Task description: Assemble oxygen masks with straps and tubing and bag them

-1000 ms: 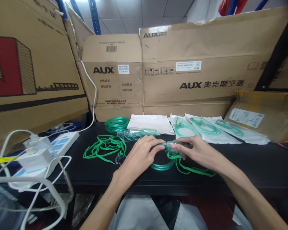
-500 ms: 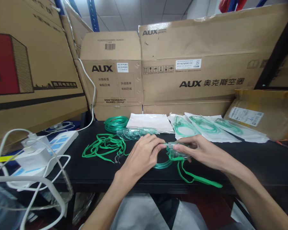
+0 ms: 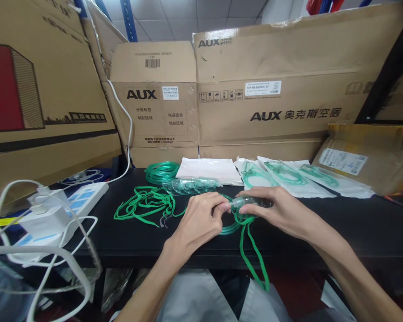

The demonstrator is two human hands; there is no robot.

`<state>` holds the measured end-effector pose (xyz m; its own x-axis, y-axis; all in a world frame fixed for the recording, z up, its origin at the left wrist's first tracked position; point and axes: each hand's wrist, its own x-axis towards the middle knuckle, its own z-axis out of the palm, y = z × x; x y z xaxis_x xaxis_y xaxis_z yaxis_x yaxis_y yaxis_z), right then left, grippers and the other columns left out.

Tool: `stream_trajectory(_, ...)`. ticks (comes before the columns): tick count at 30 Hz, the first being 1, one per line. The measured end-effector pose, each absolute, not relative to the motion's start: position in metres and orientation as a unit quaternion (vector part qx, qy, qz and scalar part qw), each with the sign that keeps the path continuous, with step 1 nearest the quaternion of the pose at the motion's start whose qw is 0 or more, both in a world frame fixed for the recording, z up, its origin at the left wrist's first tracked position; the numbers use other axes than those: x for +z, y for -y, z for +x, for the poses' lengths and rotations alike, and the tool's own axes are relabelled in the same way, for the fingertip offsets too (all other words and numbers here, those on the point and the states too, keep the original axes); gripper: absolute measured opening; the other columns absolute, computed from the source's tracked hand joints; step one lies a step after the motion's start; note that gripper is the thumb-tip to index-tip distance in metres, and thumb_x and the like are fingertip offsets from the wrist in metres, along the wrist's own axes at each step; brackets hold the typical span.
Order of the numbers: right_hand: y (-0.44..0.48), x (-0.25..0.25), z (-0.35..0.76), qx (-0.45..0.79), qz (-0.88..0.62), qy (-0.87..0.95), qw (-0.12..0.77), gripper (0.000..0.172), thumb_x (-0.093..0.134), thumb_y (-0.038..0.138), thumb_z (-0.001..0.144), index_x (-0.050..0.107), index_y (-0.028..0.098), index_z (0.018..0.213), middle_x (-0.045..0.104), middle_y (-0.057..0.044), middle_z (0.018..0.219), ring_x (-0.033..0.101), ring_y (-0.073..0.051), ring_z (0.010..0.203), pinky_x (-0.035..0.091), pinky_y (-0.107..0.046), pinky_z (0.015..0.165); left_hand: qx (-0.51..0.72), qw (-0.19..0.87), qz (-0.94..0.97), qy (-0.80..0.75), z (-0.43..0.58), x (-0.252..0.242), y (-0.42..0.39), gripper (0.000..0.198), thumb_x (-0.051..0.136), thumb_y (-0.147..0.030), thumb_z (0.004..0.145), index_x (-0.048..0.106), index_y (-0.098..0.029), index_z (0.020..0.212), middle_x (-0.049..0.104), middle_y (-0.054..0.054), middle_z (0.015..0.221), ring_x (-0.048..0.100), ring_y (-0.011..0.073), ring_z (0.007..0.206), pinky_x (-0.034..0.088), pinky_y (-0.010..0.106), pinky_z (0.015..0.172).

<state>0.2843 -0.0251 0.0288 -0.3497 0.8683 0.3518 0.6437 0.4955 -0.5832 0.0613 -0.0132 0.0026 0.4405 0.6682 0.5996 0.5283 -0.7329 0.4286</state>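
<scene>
My left hand (image 3: 201,214) pinches the end of a green tube, close against the connector of a clear plastic mask. The clear mask (image 3: 246,203) is in my right hand (image 3: 275,205), whose thumb and fingers grip it from the right. From the mask a green strap (image 3: 255,255) hangs over the table's front edge. Coiled green tubing (image 3: 230,230) lies on the black table (image 3: 127,241) beneath both hands. Behind my left hand, a row of clear masks (image 3: 191,185) rests beside a coil of green tubing (image 3: 161,172).
Green straps (image 3: 144,205) lie in a tangle at left. White pouches (image 3: 210,171) are stacked at the back; several filled pouches (image 3: 285,174) lie to their right. A power strip (image 3: 87,197) with white cables is at far left. Cardboard boxes (image 3: 289,98) stand behind.
The right hand has turned the mask slightly, and its strap has swung from pointing right to hanging down over the table edge. Both hands keep their grips.
</scene>
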Motion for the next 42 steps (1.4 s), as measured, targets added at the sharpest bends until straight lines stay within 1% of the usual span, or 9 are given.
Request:
stream_trajectory(3, 0.023, 0.027, 0.281, 0.143, -0.448, 0.812, 0.346, 0.039, 0.072, 0.051, 0.086, 0.076, 0.025, 0.115, 0.076, -0.006, 0.119, 0.067, -0.030, 0.110, 0.050, -0.039, 0.096, 0.388, 0.108, 0.839, -0.367, 0.060, 0.006, 0.014, 0.027, 0.051, -0.013, 0.096, 0.069, -0.019, 0.078, 0.070, -0.001, 0.080, 0.060, 0.0141, 0.071, 0.042, 0.027, 0.070)
stream_trajectory(6, 0.019, 0.024, 0.282, 0.124, -0.435, 0.818, 0.357, 0.042, 0.072, 0.055, 0.085, 0.077, 0.026, 0.116, 0.076, -0.007, 0.118, 0.068, -0.031, 0.110, 0.051, -0.042, 0.097, 0.383, 0.111, 0.835, -0.380, 0.060, 0.009, 0.015, 0.026, 0.052, -0.016, 0.096, 0.071, -0.020, 0.080, 0.071, -0.001, 0.080, 0.058, 0.0140, 0.067, 0.042, 0.027, 0.068)
stream_trajectory(13, 0.010, 0.014, 0.300, 0.049, -0.436, 0.840, 0.321, 0.045, 0.068, 0.056, 0.088, 0.072, 0.031, 0.126, 0.072, -0.006, 0.128, 0.059, -0.033, 0.127, 0.046, -0.049, 0.108, 0.341, 0.203, 0.834, -0.382, 0.060, 0.008, 0.017, 0.029, 0.050, -0.032, 0.101, 0.075, -0.022, 0.091, 0.075, -0.001, 0.084, 0.066, 0.0174, 0.079, 0.047, 0.027, 0.077)
stream_trajectory(17, 0.010, 0.008, 0.298, 0.005, -0.435, 0.846, 0.308, 0.049, 0.065, 0.056, 0.090, 0.069, 0.030, 0.131, 0.067, -0.008, 0.134, 0.061, -0.033, 0.125, 0.049, -0.048, 0.104, 0.327, 0.205, 0.824, -0.415, 0.055, 0.005, 0.014, 0.029, 0.051, -0.037, 0.100, 0.075, -0.024, 0.092, 0.076, -0.002, 0.083, 0.067, 0.0199, 0.085, 0.046, 0.028, 0.077)
stream_trajectory(22, 0.016, 0.010, 0.288, 0.001, -0.437, 0.849, 0.298, 0.047, 0.060, 0.053, 0.095, 0.067, 0.027, 0.133, 0.069, -0.010, 0.126, 0.068, -0.030, 0.108, 0.055, -0.043, 0.093, 0.329, 0.193, 0.820, -0.426, 0.054, 0.003, 0.013, 0.030, 0.049, -0.034, 0.101, 0.073, -0.024, 0.089, 0.075, -0.002, 0.083, 0.065, 0.0200, 0.083, 0.044, 0.028, 0.076)
stream_trajectory(26, 0.018, 0.016, 0.287, 0.015, -0.437, 0.849, 0.297, 0.049, 0.063, 0.058, 0.091, 0.070, 0.027, 0.129, 0.070, -0.009, 0.126, 0.065, -0.033, 0.117, 0.052, -0.044, 0.098, 0.336, 0.194, 0.832, -0.396, 0.053, 0.005, 0.013, 0.027, 0.050, -0.029, 0.101, 0.074, -0.024, 0.088, 0.075, -0.002, 0.085, 0.066, 0.0191, 0.086, 0.044, 0.028, 0.081)
stream_trajectory(29, 0.018, 0.018, 0.288, 0.031, -0.444, 0.841, 0.307, 0.048, 0.063, 0.060, 0.090, 0.072, 0.028, 0.125, 0.071, -0.007, 0.126, 0.063, -0.033, 0.120, 0.050, -0.043, 0.101, 0.354, 0.191, 0.833, -0.379, 0.054, 0.008, 0.013, 0.026, 0.051, -0.024, 0.101, 0.074, -0.023, 0.089, 0.074, -0.003, 0.086, 0.066, 0.0169, 0.084, 0.044, 0.027, 0.080)
stream_trajectory(34, 0.025, 0.025, 0.281, 0.066, -0.455, 0.827, 0.323, 0.043, 0.066, 0.056, 0.090, 0.075, 0.026, 0.118, 0.074, -0.006, 0.121, 0.065, -0.031, 0.115, 0.049, -0.040, 0.100, 0.368, 0.126, 0.839, -0.380, 0.058, 0.008, 0.013, 0.023, 0.054, -0.018, 0.099, 0.074, -0.022, 0.089, 0.071, -0.002, 0.085, 0.065, 0.0162, 0.084, 0.043, 0.027, 0.079)
stream_trajectory(42, 0.034, 0.036, 0.275, 0.104, -0.484, 0.804, 0.330, 0.032, 0.066, 0.050, 0.092, 0.077, 0.026, 0.109, 0.077, -0.002, 0.107, 0.068, -0.026, 0.094, 0.048, -0.034, 0.085, 0.389, 0.036, 0.839, -0.379, 0.064, 0.003, 0.011, 0.023, 0.056, -0.008, 0.095, 0.075, -0.020, 0.097, 0.072, -0.001, 0.086, 0.063, 0.0166, 0.084, 0.044, 0.029, 0.080)
